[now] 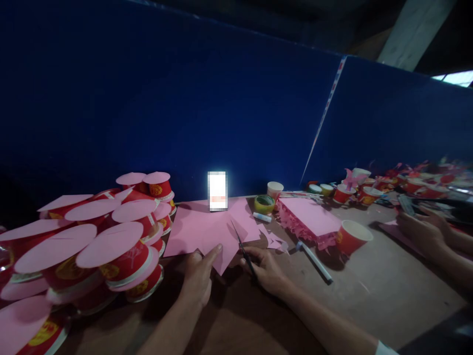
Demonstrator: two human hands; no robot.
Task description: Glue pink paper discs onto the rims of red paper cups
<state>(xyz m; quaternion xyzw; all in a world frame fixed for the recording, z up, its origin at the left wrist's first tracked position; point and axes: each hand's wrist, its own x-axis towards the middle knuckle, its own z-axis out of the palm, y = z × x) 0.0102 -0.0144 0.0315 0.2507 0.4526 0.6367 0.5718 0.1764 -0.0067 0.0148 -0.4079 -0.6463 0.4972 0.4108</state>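
Observation:
My left hand (pixel 199 276) pinches a piece of pink paper (pixel 220 256) by its near edge, the thumb lying on top. In my right hand (pixel 264 268) is a pair of dark scissors (pixel 247 254), its blades reaching up to the right side of that paper. Behind it, larger pink sheets (pixel 188 227) lie flat on the table. Small pink offcuts (pixel 272 239) are scattered just right of the scissors. A glue stick (pixel 262 217) lies beyond them, beside a roll of tape (pixel 264 203).
Red paper cups with pink paper discs (pixel 111 244) are stacked at left. A bright phone screen (pixel 218 191) stands against the blue partition (pixel 185 98). On the right are a pink paper stack (pixel 312 214), a red cup (pixel 353 237), a marker (pixel 316 264) and another person's hands (pixel 421 229).

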